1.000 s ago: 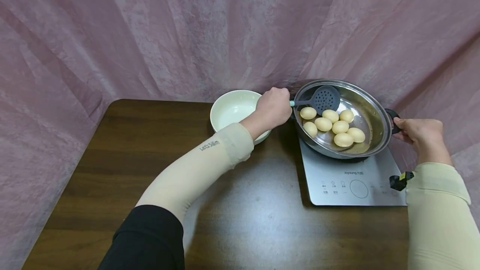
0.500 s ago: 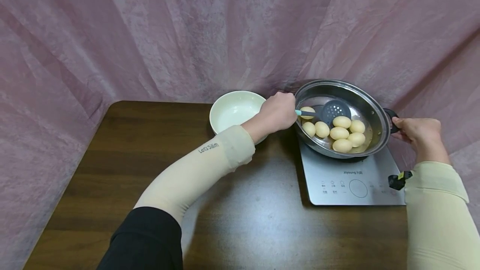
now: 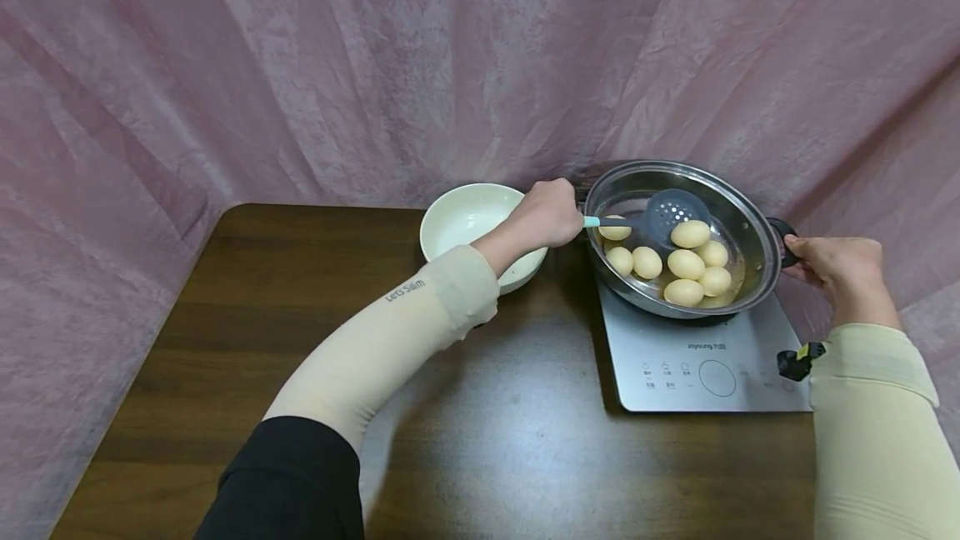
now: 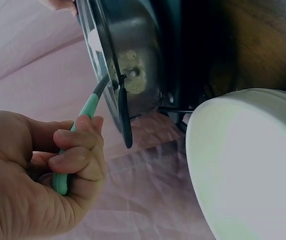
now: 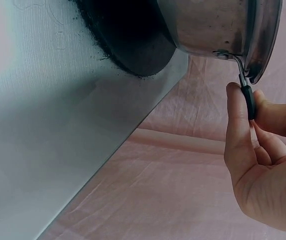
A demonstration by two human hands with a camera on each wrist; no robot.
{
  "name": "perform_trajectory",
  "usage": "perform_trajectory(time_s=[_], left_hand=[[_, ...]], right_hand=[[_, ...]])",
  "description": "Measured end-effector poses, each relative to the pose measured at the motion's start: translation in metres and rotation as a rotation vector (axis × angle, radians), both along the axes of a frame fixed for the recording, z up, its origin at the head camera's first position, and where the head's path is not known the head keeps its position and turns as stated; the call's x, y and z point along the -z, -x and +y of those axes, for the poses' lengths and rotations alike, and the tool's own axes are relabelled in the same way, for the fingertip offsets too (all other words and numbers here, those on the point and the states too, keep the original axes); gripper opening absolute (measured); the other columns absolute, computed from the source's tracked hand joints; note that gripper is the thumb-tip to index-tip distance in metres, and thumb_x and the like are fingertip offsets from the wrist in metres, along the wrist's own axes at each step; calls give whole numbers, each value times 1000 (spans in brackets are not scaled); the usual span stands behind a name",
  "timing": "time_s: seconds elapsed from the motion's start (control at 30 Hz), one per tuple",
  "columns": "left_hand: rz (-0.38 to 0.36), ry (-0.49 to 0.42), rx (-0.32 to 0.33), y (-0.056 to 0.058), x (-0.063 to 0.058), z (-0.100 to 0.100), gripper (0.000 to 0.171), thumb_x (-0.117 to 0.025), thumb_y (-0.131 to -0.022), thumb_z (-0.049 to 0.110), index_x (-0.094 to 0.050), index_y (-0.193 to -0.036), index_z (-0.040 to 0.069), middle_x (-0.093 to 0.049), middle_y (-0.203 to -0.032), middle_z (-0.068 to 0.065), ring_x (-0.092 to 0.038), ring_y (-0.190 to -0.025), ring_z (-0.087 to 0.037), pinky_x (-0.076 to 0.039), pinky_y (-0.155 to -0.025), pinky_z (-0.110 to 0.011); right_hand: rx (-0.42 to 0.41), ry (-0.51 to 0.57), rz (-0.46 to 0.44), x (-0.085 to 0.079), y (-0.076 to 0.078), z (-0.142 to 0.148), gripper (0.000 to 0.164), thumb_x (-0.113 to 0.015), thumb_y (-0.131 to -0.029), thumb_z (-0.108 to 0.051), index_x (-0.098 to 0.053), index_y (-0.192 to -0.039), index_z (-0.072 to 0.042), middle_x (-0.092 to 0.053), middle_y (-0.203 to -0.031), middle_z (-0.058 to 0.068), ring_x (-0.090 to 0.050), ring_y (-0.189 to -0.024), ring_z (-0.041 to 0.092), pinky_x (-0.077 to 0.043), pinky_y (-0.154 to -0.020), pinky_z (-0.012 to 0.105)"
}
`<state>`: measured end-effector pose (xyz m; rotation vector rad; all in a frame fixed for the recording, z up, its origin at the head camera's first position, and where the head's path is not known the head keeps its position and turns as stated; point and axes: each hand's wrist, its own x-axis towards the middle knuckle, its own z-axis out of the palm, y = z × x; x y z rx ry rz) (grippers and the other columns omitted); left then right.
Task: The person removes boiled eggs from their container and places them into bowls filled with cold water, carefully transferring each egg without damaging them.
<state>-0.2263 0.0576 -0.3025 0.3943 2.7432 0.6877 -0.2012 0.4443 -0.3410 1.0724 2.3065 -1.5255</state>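
White bowl (image 3: 467,223) sits far left on the dark wood table (image 3: 225,340), touching nothing in the pot, close beside the pan rim so a short carry would reach it; smooth glazed ceramic, round, looks empty. Left hand (image 3: 546,213) curls its fingers (image 4: 78,160) round the teal handle of the slotted spoon (image 3: 671,213), gripped near the end for reach (wrist view confirms a full wrap). The spoon's dark perforated head is inside the steel pan (image 3: 738,202), just under one egg (image 3: 690,233) that rests on its edge. The other eggs (image 3: 686,263), pale tan, matte, oval, lie clustered on the pan floor in shallow liquid. Pan is shiny stainless, tilted a bit toward the left. It stands on a flat silver induction cooktop (image 3: 705,365). Right hand (image 3: 832,265) pinches the black side handle (image 5: 247,97) between thumb and fingers, steadying the pan. Pink crinkled cloth (image 3: 300,65) behind.
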Motion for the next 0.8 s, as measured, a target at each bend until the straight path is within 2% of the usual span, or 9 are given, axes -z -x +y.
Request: perform_trajectory(time_s=[0.27, 0.43, 0.6, 0.8], left_hand=[[-21, -13, -44, 4, -6, -7, 16, -48, -86, 15, -61, -76, 14, -56, -68, 0, -53, -56, -16, -41, -48, -24], [-12, -8, -59, 5, -7, -10, 16, -47, -85, 14, -61, -77, 13, -57, -71, -1, -54, -57, -17, -42, -48, -25], [-3, -3, -71, 6, -7, -14, 17, -45, -85, 13, -60, -76, 12, -53, -69, -2, -51, -55, -17, -41, -46, -25], [7, -13, -76, 6, -7, -17, 16, -45, -84, 12, -58, -76, 12, -48, -67, -1, -47, -54, -17, -38, -45, -25]], right_hand=[[-18, -19, 0, 1, 1, -1, 30, -75, -76, -35, -54, -88, -16, -59, -63, -8, -64, -61, 5, -56, -66, 26], [-2, 2, -5, 0, 1, 0, 27, -76, -74, -37, -57, -81, -19, -59, -65, -8, -64, -62, 7, -56, -66, 26], [4, 14, 2, 1, 2, 0, 22, -75, -77, -32, -57, -71, -20, -60, -63, -6, -65, -61, 7, -56, -65, 27], [2, 20, 13, 0, 2, 0, 25, -75, -77, -30, -57, -61, -23, -60, -62, -7, -65, -60, 7, -56, -65, 27]])
